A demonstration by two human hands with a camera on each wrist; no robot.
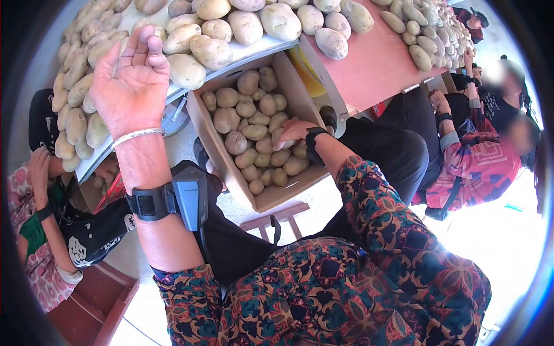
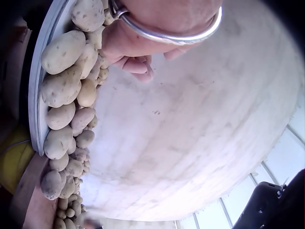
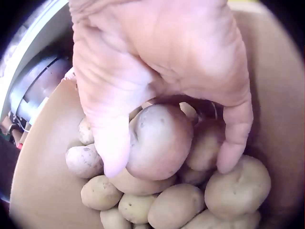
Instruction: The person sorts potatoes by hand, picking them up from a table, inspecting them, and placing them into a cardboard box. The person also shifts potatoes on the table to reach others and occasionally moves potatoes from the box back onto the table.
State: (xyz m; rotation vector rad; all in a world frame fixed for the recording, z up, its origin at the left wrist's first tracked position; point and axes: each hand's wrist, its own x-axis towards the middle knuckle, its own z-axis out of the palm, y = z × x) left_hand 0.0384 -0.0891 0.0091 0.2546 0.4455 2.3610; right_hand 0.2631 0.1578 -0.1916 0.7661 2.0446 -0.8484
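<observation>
My right hand (image 1: 293, 134) reaches down into a cardboard box (image 1: 288, 193) partly filled with potatoes. In the right wrist view the thumb of that hand (image 3: 162, 57) lies along one side of a rounded potato (image 3: 159, 143). The potato sits within the grip, and most of the other fingers are hidden behind it. One fingertip at the right touches a neighbouring potato (image 3: 238, 186). Palm up, my left hand (image 1: 134, 89) is raised over the table edge with its fingers loosely bent and holding nothing. Large potatoes (image 1: 186, 70) lie right beside it on the white tabletop (image 1: 242, 55).
A heap of potatoes (image 1: 78, 115) covers the left of the table. On a reddish board (image 1: 369, 69) at the right lie more potatoes (image 1: 433, 40). A yellow container (image 1: 309, 72) stands behind the box. People sit close by on both sides, one in a red patterned shirt (image 1: 479, 167).
</observation>
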